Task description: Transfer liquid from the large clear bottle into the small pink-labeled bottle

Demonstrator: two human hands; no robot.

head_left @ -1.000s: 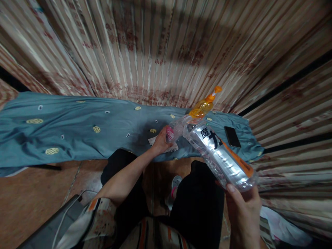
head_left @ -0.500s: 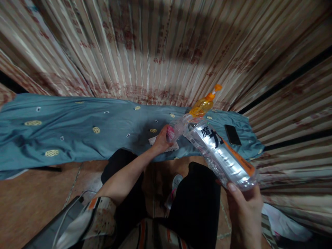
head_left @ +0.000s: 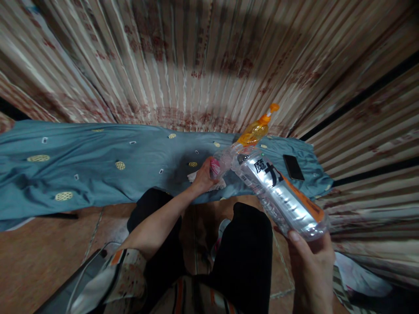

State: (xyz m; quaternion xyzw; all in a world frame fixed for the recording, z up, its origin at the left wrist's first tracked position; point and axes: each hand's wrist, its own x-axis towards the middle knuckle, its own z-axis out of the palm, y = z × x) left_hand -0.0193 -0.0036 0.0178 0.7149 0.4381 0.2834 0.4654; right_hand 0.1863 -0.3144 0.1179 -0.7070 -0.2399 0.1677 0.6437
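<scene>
Bottle [head_left: 278,196], large and clear with a silver and orange label, tilted above the lap, base low and close, neck pointing up and away. Base gripped by the right hand [head_left: 310,261], fingers curled round its end. Neck meeting a small bottle [head_left: 220,165] of crinkled clear plastic with a pink label; whether the two mouths touch, cannot tell. Small bottle clasped in the left hand [head_left: 203,176], closed round it just over the near edge of a blue cloth [head_left: 98,170]. White tissue [head_left: 193,178] on the cloth under that hand. Orange bottle [head_left: 253,131] just behind the two necks, leaning right. Dark phone [head_left: 293,167] flat on the cloth to the right. Striped curtain [head_left: 196,65] behind everything.
</scene>
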